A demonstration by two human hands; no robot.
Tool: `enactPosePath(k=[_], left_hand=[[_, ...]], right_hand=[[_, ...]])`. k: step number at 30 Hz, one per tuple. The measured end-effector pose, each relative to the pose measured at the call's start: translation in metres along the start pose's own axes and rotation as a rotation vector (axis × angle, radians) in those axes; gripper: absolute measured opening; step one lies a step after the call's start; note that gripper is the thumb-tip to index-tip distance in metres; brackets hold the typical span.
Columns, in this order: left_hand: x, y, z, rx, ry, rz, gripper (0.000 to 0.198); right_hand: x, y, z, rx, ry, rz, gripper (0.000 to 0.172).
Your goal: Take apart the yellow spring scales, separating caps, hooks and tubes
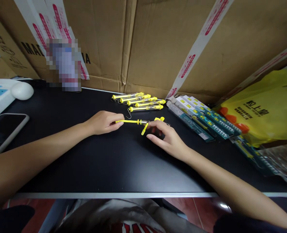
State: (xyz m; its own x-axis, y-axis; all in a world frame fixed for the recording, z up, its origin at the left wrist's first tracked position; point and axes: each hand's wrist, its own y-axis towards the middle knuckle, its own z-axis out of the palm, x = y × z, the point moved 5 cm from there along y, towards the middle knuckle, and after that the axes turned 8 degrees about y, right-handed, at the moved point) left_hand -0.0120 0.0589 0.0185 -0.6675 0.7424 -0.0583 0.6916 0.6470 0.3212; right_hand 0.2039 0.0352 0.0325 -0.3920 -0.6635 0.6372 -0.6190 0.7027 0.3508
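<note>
My left hand is closed, with thumb and fingers pinching the end of a thin yellow rod with a metal spring at its right end. A small yellow tab hangs at an angle by the spring's end. Over it, my right hand has thumb and index finger apart, the index tip close to the tab; whether they touch I cannot tell. Behind my right fingers lies another yellow piece, partly hidden. Several yellow spring scales with clear tubes and wire hooks lie side by side behind my hands.
Several green and white boxes lie at the right, beside a yellow plastic bag. A phone and a white power strip are at the left. Large cardboard stands along the back of the black table.
</note>
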Motion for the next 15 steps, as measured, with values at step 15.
enactPosePath(k=[15], left_hand=[[-0.011, 0.000, -0.002, -0.071, 0.135, 0.128, 0.024]], right_hand=[[-0.010, -0.001, 0.011, -0.020, 0.236, 0.132, 0.013]])
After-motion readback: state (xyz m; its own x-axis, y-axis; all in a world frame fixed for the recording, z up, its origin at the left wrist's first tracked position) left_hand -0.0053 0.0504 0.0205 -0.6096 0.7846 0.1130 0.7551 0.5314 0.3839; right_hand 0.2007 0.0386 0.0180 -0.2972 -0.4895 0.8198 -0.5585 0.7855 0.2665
